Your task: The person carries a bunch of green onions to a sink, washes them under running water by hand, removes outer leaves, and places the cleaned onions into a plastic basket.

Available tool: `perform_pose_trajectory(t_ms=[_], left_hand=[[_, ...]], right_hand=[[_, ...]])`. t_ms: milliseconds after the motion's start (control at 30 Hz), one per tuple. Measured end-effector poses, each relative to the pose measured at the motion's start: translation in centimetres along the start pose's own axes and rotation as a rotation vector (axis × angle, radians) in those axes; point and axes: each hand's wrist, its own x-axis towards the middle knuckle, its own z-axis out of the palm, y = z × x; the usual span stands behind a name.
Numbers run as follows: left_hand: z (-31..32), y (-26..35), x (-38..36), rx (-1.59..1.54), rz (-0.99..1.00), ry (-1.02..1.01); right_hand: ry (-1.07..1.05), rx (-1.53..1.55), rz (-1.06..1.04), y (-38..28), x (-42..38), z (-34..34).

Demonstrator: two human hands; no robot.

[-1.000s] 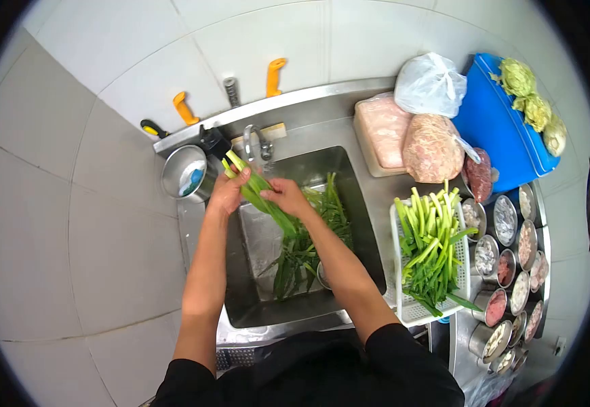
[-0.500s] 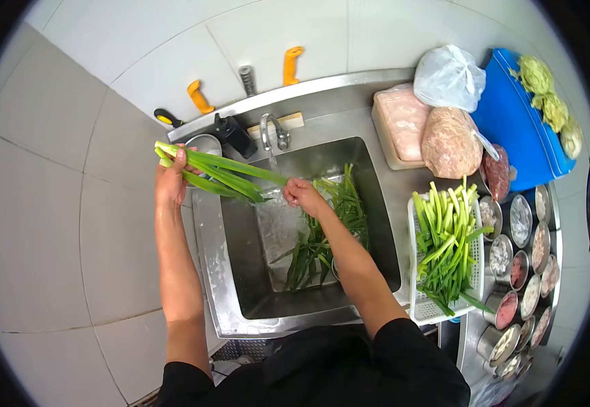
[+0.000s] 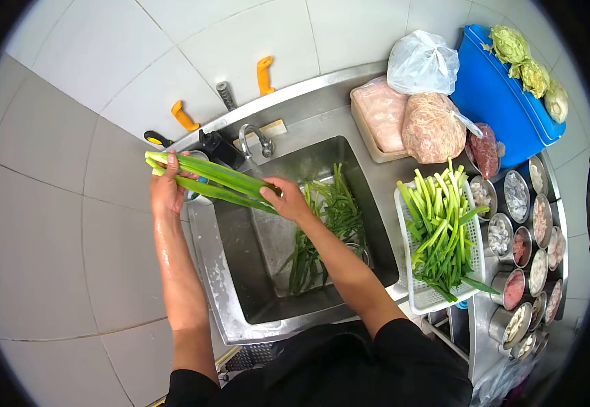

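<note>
My left hand (image 3: 167, 190) is closed around the pale root ends of a few long green onions (image 3: 222, 179), left of the faucet. At their leafy tips my right hand (image 3: 285, 198) grips them, thumb on top, so the stalks stretch between both hands over the sink's upper left. Below, more loose green leaves (image 3: 322, 224) lie in the steel sink (image 3: 241, 298), partly hidden by my right forearm. Just behind the stalks the curved faucet (image 3: 246, 136) reaches over the basin.
Right of the sink, a white basket (image 3: 414, 298) holds trimmed green onions. Beyond stand several metal cups (image 3: 514, 288) of food, a meat tub (image 3: 378, 119), a bagged meat lump (image 3: 435, 129) and a blue bin (image 3: 495, 102). Orange-handled tools (image 3: 264, 76) line the back edge.
My right hand has shifted left and opened from a fist to a thumb-on-top grip on the leaves. The stalks sit closer together and straighter. The whole view has turned slightly.
</note>
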Motion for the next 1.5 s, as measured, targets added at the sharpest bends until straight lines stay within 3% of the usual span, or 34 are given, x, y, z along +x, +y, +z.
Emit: perform_pose_trajectory(t_ms=[100,167,433,500,533,567,633,733,867,967,1033,1067,1100,1167,1200,1267,1400,1500], left_hand=[[-0.3,0.4,-0.1,0.013,0.02,-0.011],[-0.7,0.5,-0.4,0.016,0.031,-0.016],[-0.6,0.9,-0.6,0.072,0.016,0.055],[-0.4,1.1,-0.8,0.049,0.041,0.02],[-0.3,1.1,-1.0,0.024,0.063,-0.014],[-0.1,1.3,-1.4,0.024,0.062,-0.017],[0.4,1.8,-2.1,-0.02,0.12,-0.264],[0.9,2.2,-2.3,-0.007,0.151,-0.415],[1.3,2.1,-2.4,-0.01,0.166,-0.377],[1.0,0.5,-2.2,0.086,0.155,-0.372],[1.2,-0.3,-2.1,0.014,0.13,-0.323],[1.2,0.1,-2.1,0.0,0.172,-0.302],[1.3,0.8,-2.0,0.001,0.171,-0.306],[0.8,2.0,-1.4,0.017,0.176,-0.257],[0.4,2.2,-0.7,0.032,0.183,-0.217],[0.0,3.1,-0.2,0.021,0.176,-0.149],[-1.6,4.2,0.9,0.028,0.166,-0.018],[-2.0,4.2,0.9,0.026,0.148,0.031]], right_hand=[[0.053,-0.006,-0.185,1.0,0.6,0.5],[-0.08,0.14,0.037,1.9,1.1,0.1],[-0.196,0.285,-0.032,0.0,1.8,0.5],[-0.226,0.535,0.171,0.0,2.3,-0.5],[-0.347,0.725,0.189,0.1,2.5,-0.9],[-0.344,0.725,0.188,-0.6,2.6,-1.2],[-0.476,0.465,0.4,-2.0,2.4,-1.8],[-0.551,0.304,0.228,0.1,3.1,-1.3],[-0.387,0.273,0.2,0.4,3.7,-0.9],[-0.177,0.52,0.199,2.0,4.8,-0.6],[-0.053,1.076,0.518,6.2,6.1,-0.3],[0.079,1.08,0.513,7.4,6.1,0.2],[0.083,1.081,0.511,5.8,5.3,0.2],[-0.061,0.797,0.613,3.2,3.6,0.6],[-0.069,0.798,0.619,3.6,3.2,0.6],[-0.376,0.754,0.638,4.5,2.6,-0.2],[-0.436,0.769,0.572,7.1,1.3,-1.4],[-0.384,0.527,0.447,8.4,0.6,-2.2]])
